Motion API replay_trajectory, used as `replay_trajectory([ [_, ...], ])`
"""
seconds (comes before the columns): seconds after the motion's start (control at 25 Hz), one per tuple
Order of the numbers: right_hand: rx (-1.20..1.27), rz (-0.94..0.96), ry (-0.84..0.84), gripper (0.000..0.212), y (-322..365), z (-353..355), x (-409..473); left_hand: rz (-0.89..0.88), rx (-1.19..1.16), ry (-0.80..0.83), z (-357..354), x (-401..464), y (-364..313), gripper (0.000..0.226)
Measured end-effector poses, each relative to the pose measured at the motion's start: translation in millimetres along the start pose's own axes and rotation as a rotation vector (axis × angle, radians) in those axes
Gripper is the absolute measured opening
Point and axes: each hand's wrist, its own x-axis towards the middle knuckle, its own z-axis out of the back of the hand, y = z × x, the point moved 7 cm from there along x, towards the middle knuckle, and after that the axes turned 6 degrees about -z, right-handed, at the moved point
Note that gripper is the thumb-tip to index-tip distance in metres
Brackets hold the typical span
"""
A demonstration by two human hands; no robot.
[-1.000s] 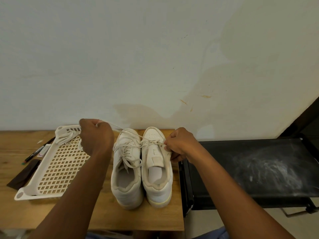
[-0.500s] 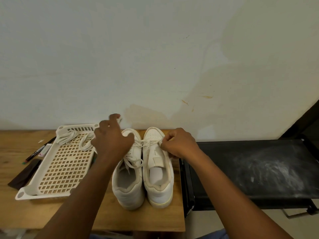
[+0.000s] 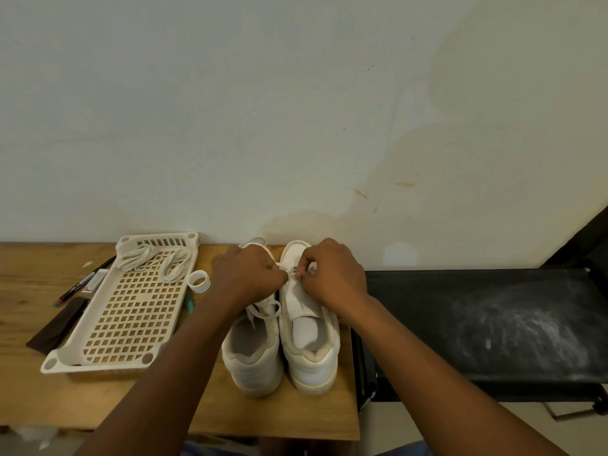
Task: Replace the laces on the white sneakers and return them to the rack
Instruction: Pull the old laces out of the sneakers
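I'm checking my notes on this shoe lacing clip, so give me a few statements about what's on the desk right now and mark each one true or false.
1. Both hands, the left hand and the right hand, work at the lace of the right sneaker. True.
2. The white tray holds nothing. False: loose laces lie at its far end.
3. The sneakers stand side by side with their heels toward the person. True.
4. The roll of tape lies inside the tray. False: it sits on the wooden table, between the tray and the left sneaker.
5. The sneakers stand on the black rack. False: they stand on the table, left of it.
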Motion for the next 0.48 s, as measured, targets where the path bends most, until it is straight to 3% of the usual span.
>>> replay_trajectory([
  [0.2, 0.476, -0.454, -0.05, 0.016, -51, 16, 8, 0.01, -0.018, -0.014, -4, 2, 6, 0.031],
  [0.32, 0.427, -0.249, -0.012, 0.015, -33, 15, 9, 0.004, 0.002, -0.042, -5, 3, 5, 0.026],
  [0.4, 0.208, -0.087, 0.086, 0.006, -14, -4, 8, -0.001, -0.015, -0.052, -6, 3, 5, 0.025],
  [0.48, -0.011, -0.042, 0.137, 0.006, -8, -20, 6, -0.001, -0.034, -0.053, -6, 3, 6, 0.026],
])
